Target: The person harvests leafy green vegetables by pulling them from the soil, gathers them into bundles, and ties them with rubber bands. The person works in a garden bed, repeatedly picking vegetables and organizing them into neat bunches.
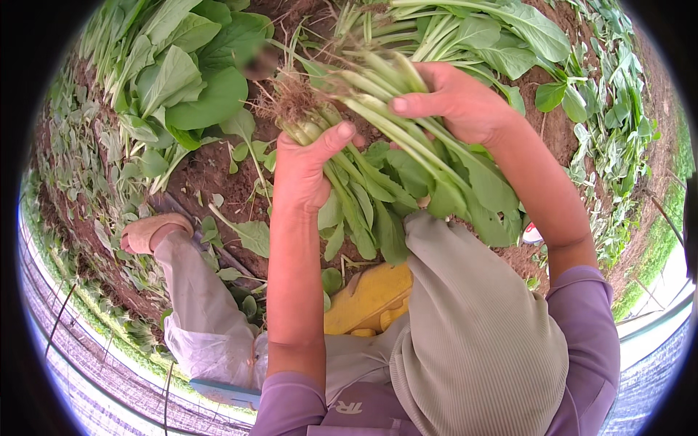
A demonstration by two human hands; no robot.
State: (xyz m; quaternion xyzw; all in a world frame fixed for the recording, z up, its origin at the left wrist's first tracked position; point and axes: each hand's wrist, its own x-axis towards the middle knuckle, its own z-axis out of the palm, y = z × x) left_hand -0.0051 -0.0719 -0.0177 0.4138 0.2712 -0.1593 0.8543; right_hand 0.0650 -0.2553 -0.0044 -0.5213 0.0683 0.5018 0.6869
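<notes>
My left hand [309, 163] is closed round a bunch of leafy greens [356, 192], just below its tangled brown roots [291, 102]. The thumb lies across the stems, and the leaves hang down toward my knee. In my right hand [462, 105] is a second bunch of leafy greens [472, 185], with pale stem ends pointing up and left. My right thumb presses on these stems while the other fingers are mostly hidden behind them. Both bunches touch and overlap between my hands, so where one ends is hard to tell.
Heaped greens [182, 73] lie at the far left, and more greens [472, 33] at the far right. Loose leaves litter the brown soil [218, 178]. Something yellow and plastic [371, 294] sits below my hands. A tan shoe [156, 229] rests on the left.
</notes>
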